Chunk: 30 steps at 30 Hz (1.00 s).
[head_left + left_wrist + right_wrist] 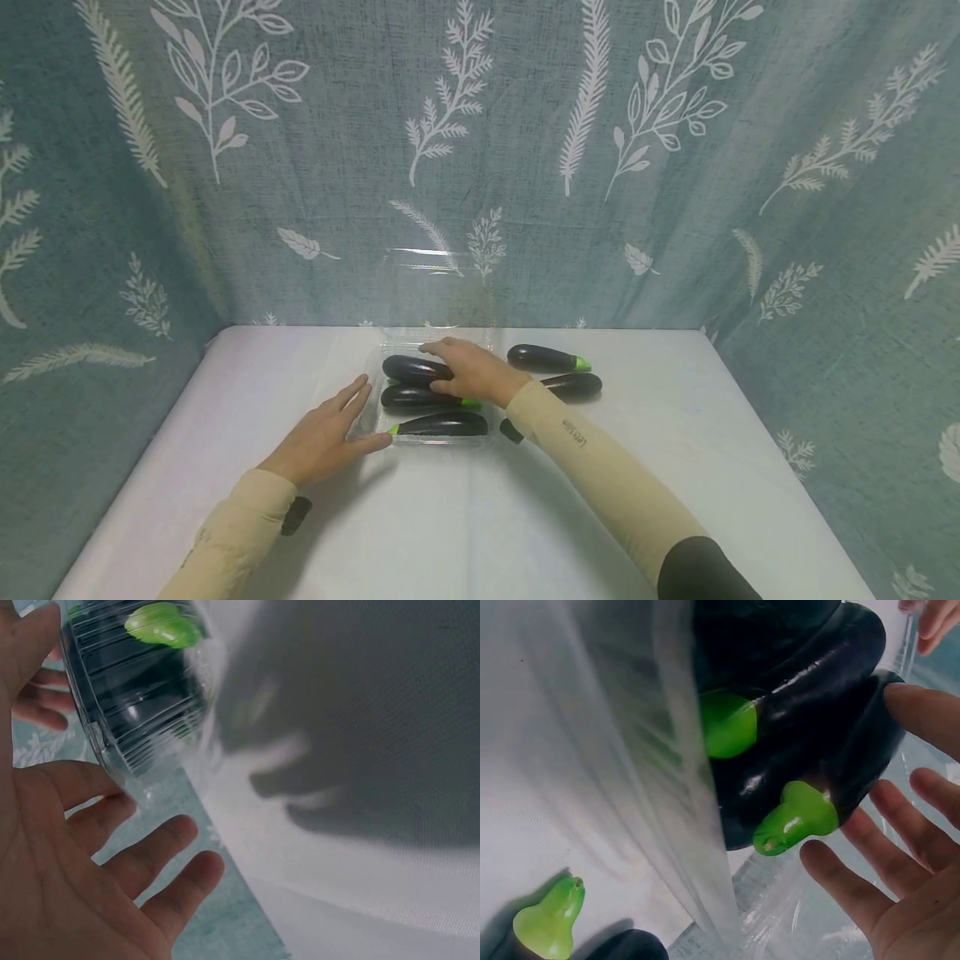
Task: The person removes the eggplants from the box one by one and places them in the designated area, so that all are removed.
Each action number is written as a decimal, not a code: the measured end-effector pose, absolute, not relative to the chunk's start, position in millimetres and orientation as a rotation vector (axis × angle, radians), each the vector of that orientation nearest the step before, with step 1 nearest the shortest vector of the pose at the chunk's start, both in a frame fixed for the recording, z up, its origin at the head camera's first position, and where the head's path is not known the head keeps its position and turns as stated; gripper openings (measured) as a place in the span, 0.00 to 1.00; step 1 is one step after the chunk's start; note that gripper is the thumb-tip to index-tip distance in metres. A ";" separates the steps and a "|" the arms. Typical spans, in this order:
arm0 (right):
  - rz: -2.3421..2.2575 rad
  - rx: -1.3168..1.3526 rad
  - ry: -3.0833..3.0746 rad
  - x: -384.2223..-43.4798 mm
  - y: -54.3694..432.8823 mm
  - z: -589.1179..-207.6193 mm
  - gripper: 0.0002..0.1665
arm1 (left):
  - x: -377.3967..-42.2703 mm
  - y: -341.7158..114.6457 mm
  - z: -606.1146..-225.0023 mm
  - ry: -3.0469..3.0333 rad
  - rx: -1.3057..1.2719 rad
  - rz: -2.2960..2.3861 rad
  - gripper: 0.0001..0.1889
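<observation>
A clear plastic clamshell box (442,442) lies on the table with its lid (438,292) raised at the back. Three dark eggplants are inside: a rear eggplant (408,368), a middle eggplant (412,397) and a front eggplant (446,424), whose green cap points left. My right hand (476,371) reaches over the rear eggplant's right end; in the right wrist view its thumb touches the dark skin, while the other fingers lie extended beside it. My left hand (322,429) is spread at the box's left side, fingertips against or very near the wall.
Right of the box, two more eggplants lie on the white table (675,433): one eggplant (542,358) with its cap to the right, and another eggplant (576,386) partly hidden by my right forearm. A leaf-patterned curtain (525,208) rises behind the table and along its sides.
</observation>
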State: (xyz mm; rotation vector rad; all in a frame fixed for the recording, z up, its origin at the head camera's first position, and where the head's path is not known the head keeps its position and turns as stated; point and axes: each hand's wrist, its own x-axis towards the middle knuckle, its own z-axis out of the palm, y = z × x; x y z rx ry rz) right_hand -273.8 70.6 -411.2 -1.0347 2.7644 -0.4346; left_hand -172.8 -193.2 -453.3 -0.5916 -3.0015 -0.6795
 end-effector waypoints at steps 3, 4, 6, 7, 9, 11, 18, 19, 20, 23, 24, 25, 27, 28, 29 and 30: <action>-0.383 -1.006 2.770 -273.7 69.7 -412.9 0.42 | -173.2 -193.0 -453.6 -2.998 -0.593 -0.680 0.51; -0.367 -0.997 2.770 -273.6 69.3 -413.2 0.42 | -173.2 -192.9 -453.5 -2.998 -0.593 -0.680 0.51; -0.339 -0.986 2.770 -273.4 68.5 -413.7 0.42 | -173.0 -192.7 -453.2 -2.998 -0.593 -0.678 0.51; -0.326 -0.985 2.770 -273.4 68.0 -413.8 0.42 | -172.9 -192.6 -453.0 -3.000 -0.591 -0.678 0.51; -0.311 -0.990 2.768 -273.3 67.1 -414.1 0.41 | -172.5 -192.4 -452.4 -3.003 -0.591 -0.679 0.51; -0.309 -0.998 2.766 -273.3 66.3 -414.5 0.38 | -172.2 -192.4 -452.1 -3.002 -0.591 -0.678 0.51; -0.332 -1.072 2.766 -274.0 66.0 -416.4 0.30 | -172.1 -192.4 -452.9 -2.982 -0.603 -0.682 0.50; -0.327 -1.080 2.771 -274.1 66.1 -416.6 0.30 | -172.0 -192.4 -453.1 -2.981 -0.603 -0.682 0.50; -0.326 -1.087 2.773 -274.2 66.3 -416.9 0.30 | -172.0 -192.5 -453.2 -2.982 -0.602 -0.683 0.50; -0.326 -1.102 2.781 -274.2 66.7 -417.3 0.29 | -171.9 -192.5 -453.3 -2.986 -0.598 -0.684 0.50; -0.326 -1.106 2.786 -274.0 66.8 -417.5 0.29 | -171.9 -192.5 -453.3 -2.987 -0.597 -0.684 0.51; -0.328 -1.111 2.790 -273.9 66.8 -417.4 0.29 | -171.9 -192.5 -453.2 -2.989 -0.597 -0.684 0.51; -0.319 -1.129 2.796 -273.4 66.7 -417.4 0.28 | -171.8 -192.6 -453.2 -2.990 -0.596 -0.686 0.51; -0.314 -1.140 2.798 -273.0 66.5 -417.2 0.28 | -171.8 -192.8 -453.2 -2.989 -0.596 -0.687 0.51; -0.307 -1.150 2.797 -272.4 66.4 -417.0 0.28 | -171.8 -193.0 -453.4 -2.988 -0.597 -0.689 0.51; -0.300 -1.161 2.796 -271.7 66.3 -416.4 0.28 | -171.8 -193.2 -453.7 -2.987 -0.598 -0.689 0.51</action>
